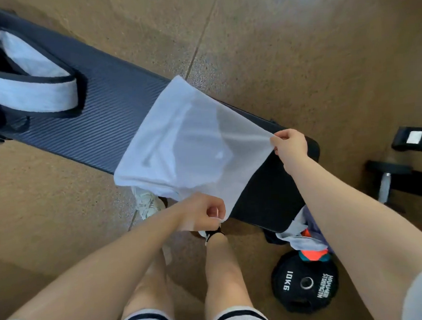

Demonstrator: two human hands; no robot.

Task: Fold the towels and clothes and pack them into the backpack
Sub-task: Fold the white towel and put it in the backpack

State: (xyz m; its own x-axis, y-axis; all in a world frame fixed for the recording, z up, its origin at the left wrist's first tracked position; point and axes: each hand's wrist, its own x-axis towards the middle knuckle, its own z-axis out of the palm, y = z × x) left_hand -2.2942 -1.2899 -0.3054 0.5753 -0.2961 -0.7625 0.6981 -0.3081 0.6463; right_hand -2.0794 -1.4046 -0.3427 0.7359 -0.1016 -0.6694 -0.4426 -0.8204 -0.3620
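A thin white garment (179,142) lies spread over the near end of a black padded bench (100,116). My left hand (203,213) pinches its near corner, lifted just off the bench's front edge. My right hand (290,144) pinches the right corner and pulls the cloth taut above the bench. The backpack (10,79), dark with white-grey panels, lies open at the bench's far left end, with white fabric (26,57) inside it.
A black 10 kg weight plate (306,280) lies on the floor at the right, beside a pile of clothes (304,235) with an orange item. Dumbbells (391,172) sit at the far right. My legs and shoes stand below the bench.
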